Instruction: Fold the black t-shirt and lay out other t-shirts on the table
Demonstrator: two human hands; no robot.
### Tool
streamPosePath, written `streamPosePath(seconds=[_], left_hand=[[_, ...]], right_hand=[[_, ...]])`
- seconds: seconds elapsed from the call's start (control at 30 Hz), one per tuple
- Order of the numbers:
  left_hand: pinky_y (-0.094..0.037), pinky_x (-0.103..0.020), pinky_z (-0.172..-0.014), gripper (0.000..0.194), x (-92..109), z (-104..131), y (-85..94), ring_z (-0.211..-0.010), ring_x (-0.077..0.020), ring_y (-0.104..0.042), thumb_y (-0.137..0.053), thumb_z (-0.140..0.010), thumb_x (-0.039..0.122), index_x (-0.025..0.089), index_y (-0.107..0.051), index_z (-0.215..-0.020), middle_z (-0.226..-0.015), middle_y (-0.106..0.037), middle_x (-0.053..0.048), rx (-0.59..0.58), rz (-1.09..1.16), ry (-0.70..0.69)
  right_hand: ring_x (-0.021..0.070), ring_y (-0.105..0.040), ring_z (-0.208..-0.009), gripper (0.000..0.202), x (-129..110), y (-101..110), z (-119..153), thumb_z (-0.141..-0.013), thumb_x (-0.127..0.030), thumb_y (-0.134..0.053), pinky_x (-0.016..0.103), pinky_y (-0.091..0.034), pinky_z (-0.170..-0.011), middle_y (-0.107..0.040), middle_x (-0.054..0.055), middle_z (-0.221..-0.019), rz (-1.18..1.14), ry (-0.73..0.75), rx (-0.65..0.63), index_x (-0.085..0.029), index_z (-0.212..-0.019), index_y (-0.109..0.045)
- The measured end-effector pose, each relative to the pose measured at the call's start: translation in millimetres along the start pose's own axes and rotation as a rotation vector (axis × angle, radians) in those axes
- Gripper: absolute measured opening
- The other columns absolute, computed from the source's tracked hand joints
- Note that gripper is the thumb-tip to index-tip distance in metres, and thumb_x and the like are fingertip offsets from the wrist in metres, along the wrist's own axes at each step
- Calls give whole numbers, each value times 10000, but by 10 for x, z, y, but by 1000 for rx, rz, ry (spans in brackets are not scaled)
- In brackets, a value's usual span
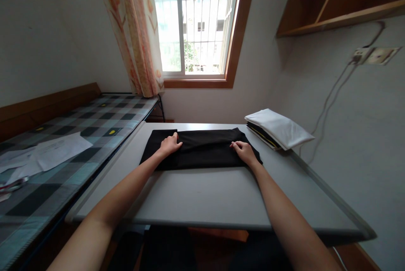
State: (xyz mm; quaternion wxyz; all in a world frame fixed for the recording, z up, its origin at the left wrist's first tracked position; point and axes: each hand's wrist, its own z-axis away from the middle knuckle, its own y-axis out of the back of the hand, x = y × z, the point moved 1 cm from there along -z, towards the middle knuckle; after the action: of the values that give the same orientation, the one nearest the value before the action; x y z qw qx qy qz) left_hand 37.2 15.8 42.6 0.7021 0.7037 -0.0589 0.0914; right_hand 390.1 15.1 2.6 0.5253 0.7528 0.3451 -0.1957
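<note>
Nearby, white-topped stack (278,127) beside black cloth (205,148); papers (52,153) on checked bed (131,125).

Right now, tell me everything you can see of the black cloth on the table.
The black cloth looks like plain matte fabric, folded into a long flat band lying crosswise on the pale table. A shorter layer seems turned over at its left end; the right end looks uneven, with faint creases between. The left hand touches it near the left end; the right hand is at or just above it near the right. I can't tell if it's a garment.
</note>
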Motion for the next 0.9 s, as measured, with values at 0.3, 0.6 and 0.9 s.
streamPosePath(seconds=[0.3,0.6,0.9], left_hand=[[-485,-281,-728,349,-139,-156,87,-932,-253,-668,-614,-748,280,215,-566,-1088,-1020,-696,-89,-30,18,-42],[-491,-300,-756,343,-102,-106,177,-915,-258,-668,-567,-779,244,218,-594,-1119,-997,-703,-91,-40,28,-74],[-497,-243,-703,158,-199,-143,157,-845,-206,-676,-581,-799,304,202,-669,-882,-880,-718,-53,-97,80,-90]], right_hand=[[205,-588,-630,461,3,-6,0,-832,-539,-422,306,-390,-627,-675,64,-676,-6,-7,-3,-182,-727,-694],[203,-586,-620,467,-10,0,5,-836,-548,-422,308,-397,-615,-689,67,-691,-4,2,2,-189,-722,-698],[211,-594,-653,450,9,-8,5,-839,-527,-422,311,-407,-646,-685,66,-697,2,2,2,-188,-727,-696]])
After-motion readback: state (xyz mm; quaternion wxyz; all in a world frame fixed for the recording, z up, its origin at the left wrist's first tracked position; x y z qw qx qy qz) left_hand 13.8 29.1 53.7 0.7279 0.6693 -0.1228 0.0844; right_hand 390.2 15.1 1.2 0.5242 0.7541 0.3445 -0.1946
